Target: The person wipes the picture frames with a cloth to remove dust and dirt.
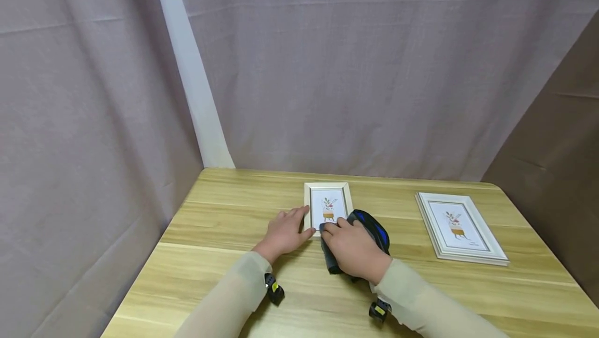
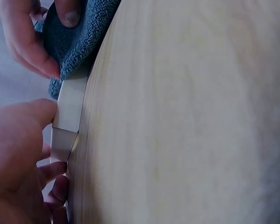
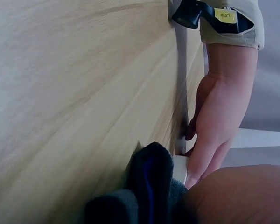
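A cream-edged picture frame (image 1: 348, 194) lies flat on the wooden table, showing a print of a potted plant. My left hand (image 1: 284, 231) holds its near left corner, thumb on the near side and fingers along the left side. My right hand (image 1: 354, 249) grips a bunched dark grey-blue cloth (image 1: 331, 261) and presses it on the frame's near right part. Close up in the left wrist view, the cloth (image 2: 91, 44) has a terry texture and covers part of the frame's edge (image 2: 71, 105). A blue inner layer shows in the cloth (image 3: 151, 163) in the right wrist view.
To the right lie white picture frames (image 1: 432, 234), apparently stacked, the top one with a similar plant print. Grey curtains (image 1: 327, 78) hang behind and to the left of the wooden table (image 1: 224, 270). A brown curtain (image 1: 561, 135) hangs at the right.
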A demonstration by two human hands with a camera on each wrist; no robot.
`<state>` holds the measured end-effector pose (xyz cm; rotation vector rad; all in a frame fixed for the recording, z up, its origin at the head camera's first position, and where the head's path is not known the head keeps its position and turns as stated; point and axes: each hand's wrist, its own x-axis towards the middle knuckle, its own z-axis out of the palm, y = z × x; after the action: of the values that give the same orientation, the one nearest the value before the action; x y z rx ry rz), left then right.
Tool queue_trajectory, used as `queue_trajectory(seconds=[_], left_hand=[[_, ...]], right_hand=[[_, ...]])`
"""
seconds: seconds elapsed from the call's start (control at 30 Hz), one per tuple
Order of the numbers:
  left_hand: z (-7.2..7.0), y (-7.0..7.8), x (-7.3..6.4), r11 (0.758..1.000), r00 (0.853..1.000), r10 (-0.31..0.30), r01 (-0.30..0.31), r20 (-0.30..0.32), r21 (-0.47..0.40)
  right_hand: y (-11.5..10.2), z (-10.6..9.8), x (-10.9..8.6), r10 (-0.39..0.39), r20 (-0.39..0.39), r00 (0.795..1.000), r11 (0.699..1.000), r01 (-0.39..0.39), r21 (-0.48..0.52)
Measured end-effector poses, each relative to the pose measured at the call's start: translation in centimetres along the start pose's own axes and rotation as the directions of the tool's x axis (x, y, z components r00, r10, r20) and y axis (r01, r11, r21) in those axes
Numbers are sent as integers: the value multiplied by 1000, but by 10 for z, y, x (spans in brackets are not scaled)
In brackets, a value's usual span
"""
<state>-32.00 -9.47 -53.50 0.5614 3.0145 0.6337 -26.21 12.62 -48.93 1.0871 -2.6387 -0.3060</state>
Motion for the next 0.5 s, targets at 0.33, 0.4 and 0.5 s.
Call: queue_trajectory(seconds=[0.33,0.4,0.5], left_hand=[[-1,1,-2,1000,1000,-12,12,5,-28],[-1,1,-2,1000,1000,-14,14,10,-25],[-1,1,-2,999,1000,-15,15,15,-28]], right_hand=[[13,1,-18,36,18,999,999,-36,8],[16,0,-22,43,27,999,999,-43,12],[20,-2,-27,55,38,998,998,-56,27]])
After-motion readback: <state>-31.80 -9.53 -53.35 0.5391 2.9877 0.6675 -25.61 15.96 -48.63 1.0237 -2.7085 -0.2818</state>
